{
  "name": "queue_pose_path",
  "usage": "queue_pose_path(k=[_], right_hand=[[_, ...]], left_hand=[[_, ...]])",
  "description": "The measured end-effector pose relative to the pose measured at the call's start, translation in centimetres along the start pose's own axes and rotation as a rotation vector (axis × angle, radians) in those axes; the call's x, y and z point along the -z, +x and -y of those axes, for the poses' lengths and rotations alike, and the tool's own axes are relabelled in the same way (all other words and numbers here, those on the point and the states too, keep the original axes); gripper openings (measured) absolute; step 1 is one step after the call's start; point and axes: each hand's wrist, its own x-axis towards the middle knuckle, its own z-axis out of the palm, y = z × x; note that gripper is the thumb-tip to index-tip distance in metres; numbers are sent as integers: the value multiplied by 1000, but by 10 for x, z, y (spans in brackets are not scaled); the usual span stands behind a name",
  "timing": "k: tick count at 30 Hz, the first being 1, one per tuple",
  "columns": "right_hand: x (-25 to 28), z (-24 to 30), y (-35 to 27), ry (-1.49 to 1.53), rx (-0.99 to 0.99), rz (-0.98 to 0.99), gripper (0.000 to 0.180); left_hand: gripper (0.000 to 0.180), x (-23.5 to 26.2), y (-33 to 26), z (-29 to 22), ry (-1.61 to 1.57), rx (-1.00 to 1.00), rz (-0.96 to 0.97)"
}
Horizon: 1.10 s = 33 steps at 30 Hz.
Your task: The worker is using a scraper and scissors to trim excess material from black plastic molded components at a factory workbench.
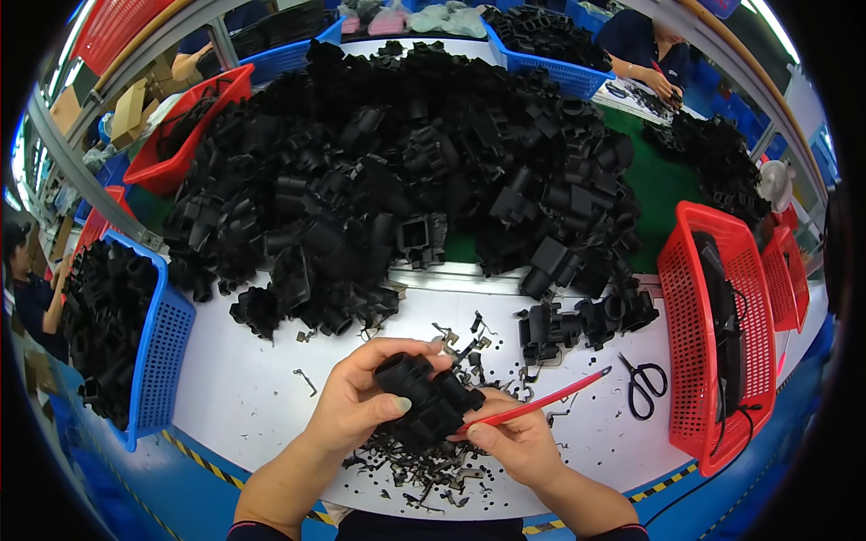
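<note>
Over the white worktop my left hand (359,397) is closed around a black moulded plastic part (422,403) with a round opening at its upper left. My right hand (519,444) grips a long, slim red-handled tool (541,402). Its far tip points up and right, while its other end lies against the part, where I cannot make out its shape. The right fingers also touch the part's lower right side. Small black trimmings (424,478) are scattered under and around both hands.
A large heap of similar black parts (361,171) fills the far side. Black-handled scissors (644,386) lie right, beside a red basket (678,361) with a black cable. A blue basket (162,361) of parts stands left. Another person's hands (666,88) work at far right.
</note>
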Motion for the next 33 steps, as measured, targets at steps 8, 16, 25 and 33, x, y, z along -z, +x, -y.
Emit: queue_pose_path(k=[8, 16, 25, 33], right_hand=[[1, 19, 0, -126, -56, 29, 15], [0, 27, -2, -204, -23, -10, 14], [5, 22, 2, -181, 153, -46, 15], [2, 15, 6, -220, 237, -12, 16]], left_hand=[[56, 5, 0, 0, -44, 150, -34], [53, 7, -1, -3, -66, 144, -39], [41, -6, -8, -16, 241, -282, 213], [40, -5, -14, -23, 341, -314, 262]])
